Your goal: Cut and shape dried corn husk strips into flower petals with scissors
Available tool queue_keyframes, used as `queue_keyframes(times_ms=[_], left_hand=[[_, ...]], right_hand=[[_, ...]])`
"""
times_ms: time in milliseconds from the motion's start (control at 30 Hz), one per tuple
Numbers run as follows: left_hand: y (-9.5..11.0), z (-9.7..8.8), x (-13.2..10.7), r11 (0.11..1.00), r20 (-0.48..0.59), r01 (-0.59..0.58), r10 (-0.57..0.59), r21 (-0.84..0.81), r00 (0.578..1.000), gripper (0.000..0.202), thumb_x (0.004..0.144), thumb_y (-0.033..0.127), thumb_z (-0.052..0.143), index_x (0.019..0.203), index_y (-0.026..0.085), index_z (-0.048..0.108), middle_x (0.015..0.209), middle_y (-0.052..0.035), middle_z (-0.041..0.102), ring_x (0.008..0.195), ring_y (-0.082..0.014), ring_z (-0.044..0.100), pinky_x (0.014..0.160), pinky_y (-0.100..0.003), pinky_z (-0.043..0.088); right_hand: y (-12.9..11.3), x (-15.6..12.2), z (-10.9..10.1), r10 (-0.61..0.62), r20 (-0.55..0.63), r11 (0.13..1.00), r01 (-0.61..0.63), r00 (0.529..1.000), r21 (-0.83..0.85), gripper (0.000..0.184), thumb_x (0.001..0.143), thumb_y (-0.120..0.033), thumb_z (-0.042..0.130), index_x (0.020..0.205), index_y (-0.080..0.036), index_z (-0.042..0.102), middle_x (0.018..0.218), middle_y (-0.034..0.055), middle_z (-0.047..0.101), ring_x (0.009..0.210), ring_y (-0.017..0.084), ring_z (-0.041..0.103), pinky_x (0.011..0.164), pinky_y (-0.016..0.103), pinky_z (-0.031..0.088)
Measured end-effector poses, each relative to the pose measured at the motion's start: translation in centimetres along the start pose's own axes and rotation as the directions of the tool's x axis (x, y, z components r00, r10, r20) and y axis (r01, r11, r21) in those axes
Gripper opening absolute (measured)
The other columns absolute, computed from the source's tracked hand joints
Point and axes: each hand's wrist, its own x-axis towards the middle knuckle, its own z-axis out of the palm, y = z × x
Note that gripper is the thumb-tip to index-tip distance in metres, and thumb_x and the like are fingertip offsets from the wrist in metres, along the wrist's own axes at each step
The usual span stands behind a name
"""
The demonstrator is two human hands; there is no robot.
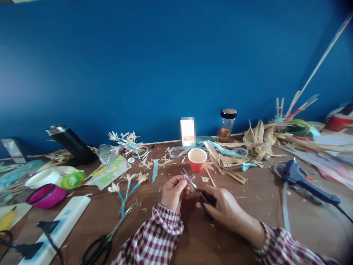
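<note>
My right hand (227, 208) grips a small pair of scissors (204, 204) by its black handles, the blades slanting up and left. At the blade tips, my left hand (173, 191) is closed in a pinch; whatever sits between its thumb and fingers is too small to make out. Just beyond both hands stands a red paper cup (197, 165) with a pale inside. Left of my left hand lie pale husk flowers (129, 178) on blue-wrapped stems. Larger black-handled scissors (106, 239) rest below them, their blade tips close to the stems.
A blue glue gun (306, 182) lies at right, beside dried husks (260, 140). Blue ribbon (182, 151) and a lidded glass jar (227, 125) are at the back. At left are a white power strip (71, 217), a magenta band (48, 197) and a leaning black flask (73, 143). Scraps litter the table.
</note>
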Motion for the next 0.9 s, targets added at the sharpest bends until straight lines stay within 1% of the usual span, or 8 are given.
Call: queue_keyframes(times_ms=[200,400,667,900], left_hand=[[-0.07,-0.05,0.12,1.0,-0.014,0.005,-0.005,0.027,1.0,0.032,0.047,0.029,0.083,0.067,0.012,0.064,0.048,0.0039,0.058,0.043,-0.0053,0.052,0.04,-0.013,0.041],[-0.18,-0.22,0.27,0.999,0.003,0.013,-0.013,0.04,1.0,0.032,0.047,0.03,0.083,0.066,0.012,0.064,0.048,0.0037,0.059,0.044,-0.005,0.052,0.041,-0.013,0.042],[-0.17,-0.27,0.35,0.998,0.014,0.031,-0.032,0.046,0.999,0.03,0.049,0.031,0.083,0.064,0.012,0.066,0.046,0.0035,0.057,0.041,-0.0039,0.049,0.041,-0.012,0.04],[-0.28,-0.42,0.55,0.998,0.015,0.034,-0.035,0.051,0.999,0.031,0.048,0.031,0.083,0.064,0.012,0.066,0.046,0.0038,0.056,0.04,-0.004,0.048,0.039,-0.013,0.038]], right_hand=[[0.45,0.13,0.19,-0.017,0.004,1.0,0.017,1.0,0.002,0.031,0.077,-0.034,0.06,0.106,-0.023,0.06,0.08,0.0007,0.068,0.065,0.015,0.058,0.06,0.023,0.04],[0.54,0.09,0.22,-0.028,0.004,1.0,0.028,1.0,-0.001,0.027,0.078,-0.037,0.06,0.1,-0.021,0.061,0.076,0.0006,0.067,0.062,0.015,0.056,0.057,0.022,0.039],[0.56,0.07,0.42,-0.028,-0.006,0.999,0.028,1.0,0.032,0.026,0.078,-0.034,0.059,0.1,-0.021,0.062,0.076,0.0009,0.067,0.063,0.015,0.056,0.057,0.022,0.039],[0.49,0.05,0.38,-0.019,-0.005,0.999,0.019,1.0,0.032,0.027,0.077,-0.034,0.059,0.101,-0.021,0.063,0.079,0.0021,0.068,0.065,0.016,0.058,0.061,0.023,0.041]])
